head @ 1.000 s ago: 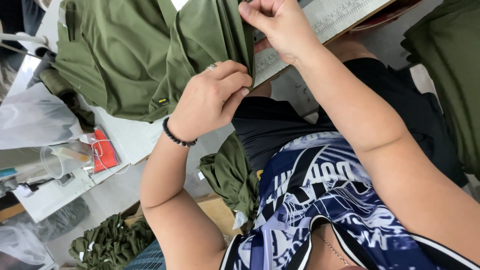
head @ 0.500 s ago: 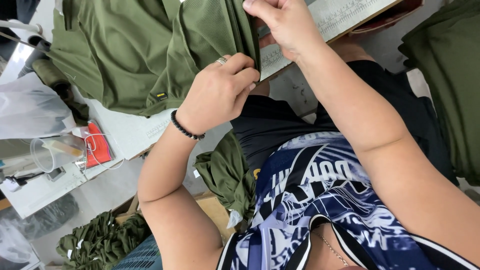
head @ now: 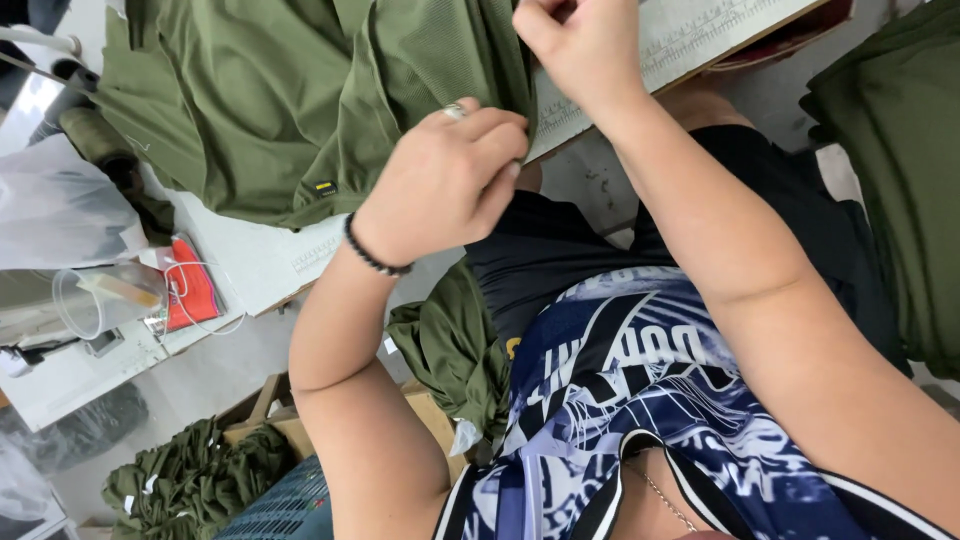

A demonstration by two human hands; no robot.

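An olive-green garment point(head: 300, 100) lies bunched on a white worktable point(head: 690, 40) with ruler marks along its edge. My left hand point(head: 450, 180), with a dark bead bracelet on the wrist and a ring, pinches a fold of the green fabric at the table's near edge. My right hand point(head: 575, 50) is closed just above it, at the same fold; what its fingertips grip is partly cut off by the top of the view. A small yellow-and-black label point(head: 322, 187) shows on the garment's hem. More green fabric point(head: 450, 350) hangs down to my lap.
A clear plastic cup point(head: 95, 300), a red flat item point(head: 195, 290) and a white cord sit at the left of the table. A green thread cone point(head: 95, 140) and a plastic bag point(head: 55, 210) lie nearby. Green cloth piles point(head: 190, 470) rest below and at right point(head: 900, 180).
My left hand has slid a little right and up along the fabric toward the table edge. My right hand stays closed at the top of the fold.
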